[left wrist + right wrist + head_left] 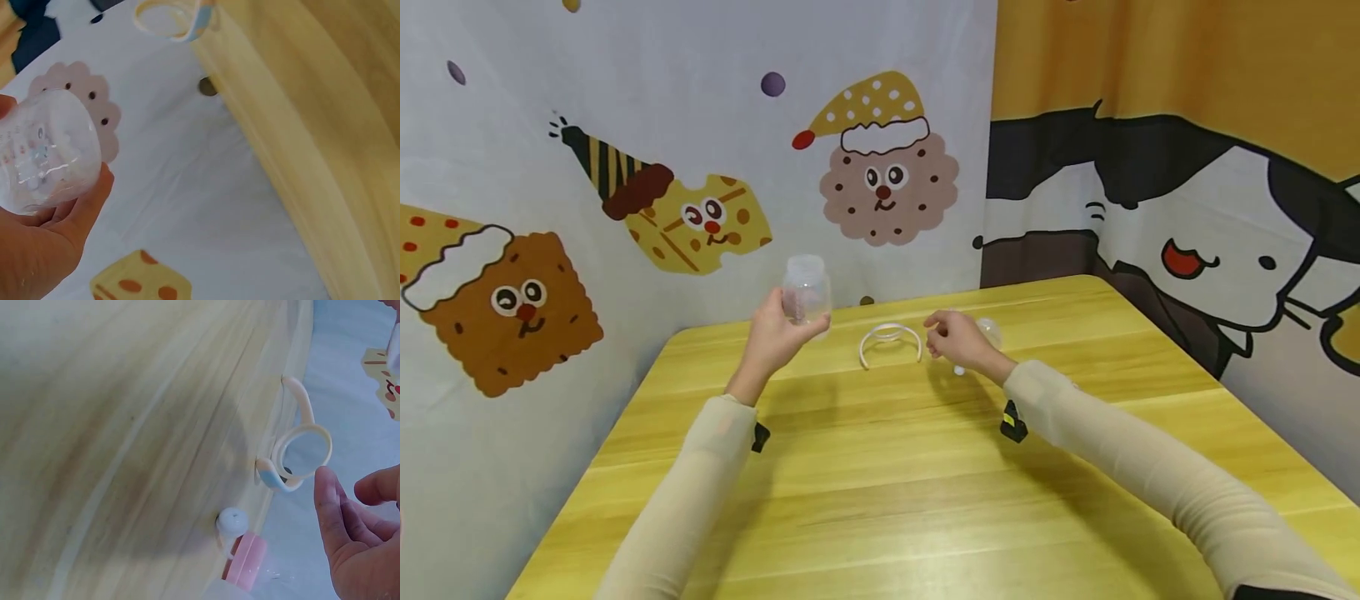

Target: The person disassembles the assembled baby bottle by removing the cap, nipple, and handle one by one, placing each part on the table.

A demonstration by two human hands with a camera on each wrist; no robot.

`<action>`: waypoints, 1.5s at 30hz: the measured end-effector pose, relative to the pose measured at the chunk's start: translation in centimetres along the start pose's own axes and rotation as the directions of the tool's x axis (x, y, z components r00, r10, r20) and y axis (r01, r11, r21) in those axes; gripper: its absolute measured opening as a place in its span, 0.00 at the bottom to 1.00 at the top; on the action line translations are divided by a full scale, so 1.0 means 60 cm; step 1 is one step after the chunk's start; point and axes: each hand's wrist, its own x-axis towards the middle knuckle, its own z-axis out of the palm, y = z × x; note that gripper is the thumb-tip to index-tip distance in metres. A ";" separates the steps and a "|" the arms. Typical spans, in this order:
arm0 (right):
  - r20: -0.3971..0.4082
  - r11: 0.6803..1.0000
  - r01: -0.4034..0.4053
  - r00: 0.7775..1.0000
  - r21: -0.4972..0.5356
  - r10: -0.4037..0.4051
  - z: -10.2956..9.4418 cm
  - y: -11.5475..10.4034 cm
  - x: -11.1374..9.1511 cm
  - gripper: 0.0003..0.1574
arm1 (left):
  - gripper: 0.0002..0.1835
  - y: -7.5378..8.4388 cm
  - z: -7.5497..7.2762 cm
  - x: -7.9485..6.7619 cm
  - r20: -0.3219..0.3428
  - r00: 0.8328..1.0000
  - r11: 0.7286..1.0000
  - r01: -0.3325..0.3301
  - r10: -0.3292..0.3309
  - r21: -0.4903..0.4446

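My left hand grips a clear baby bottle body and holds it up above the far left part of the table. In the left wrist view the bottle lies tilted across the palm, with faint printed marks on its wall. Over the far side of the table, my right hand has nothing between its loosely bent fingers. Its fingertips are close to a white two-handled ring, which stands on the table with its arms down.
Beside the right hand lie a pink bottle collar, a small white straw weight and a clear dome-shaped cover. Behind the wooden table hangs a cartoon-printed curtain, close against its far edge.
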 end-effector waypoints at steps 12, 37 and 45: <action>-0.037 0.998 0.059 0.997 -0.037 -0.061 -0.004 -0.032 0.000 0.17 | 0.39 -0.045 0.033 0.057 0.104 0.995 1.000 0.012 -0.012 -0.001; 0.011 0.994 0.104 0.995 -0.042 -0.104 -0.015 -0.079 -0.018 0.19 | 0.43 -0.092 0.078 0.093 0.172 0.955 0.969 0.226 -0.241 0.103; 0.037 0.993 0.109 0.994 -0.048 -0.107 -0.018 -0.084 -0.029 0.17 | 0.43 -0.099 0.080 0.089 0.146 0.953 0.963 0.255 -0.265 0.084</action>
